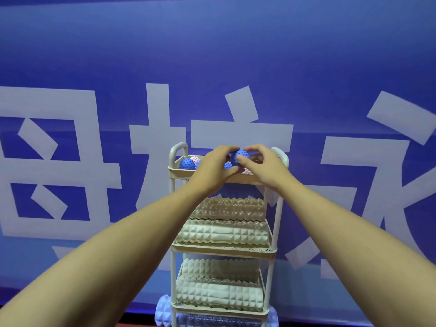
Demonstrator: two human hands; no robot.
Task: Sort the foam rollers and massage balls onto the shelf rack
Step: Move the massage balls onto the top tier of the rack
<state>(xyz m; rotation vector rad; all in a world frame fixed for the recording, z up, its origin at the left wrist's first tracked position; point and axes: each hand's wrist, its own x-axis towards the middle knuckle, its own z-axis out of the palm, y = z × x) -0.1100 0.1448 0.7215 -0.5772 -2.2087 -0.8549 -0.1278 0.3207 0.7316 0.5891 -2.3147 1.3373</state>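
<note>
Both forearms reach far to the rack's top tray [181, 171]; left hand [213, 167] and right hand [264, 165] pinch one blue spiked ball [238, 157] above its neighbours; released carelessly, it could roll off the crowded heap.

A white rack [173, 208] stands against a blue wall. Its top tray [179, 172] holds spiky balls: a blue one [187, 164] at the left, a pink one [195, 159] just behind it. The middle shelf [224, 250] carries two ridged rollers [226, 233], stacked. The lower shelf [219, 308] carries two more [219, 292]. A pale roller [162, 311] lies at the bottom left.
</note>
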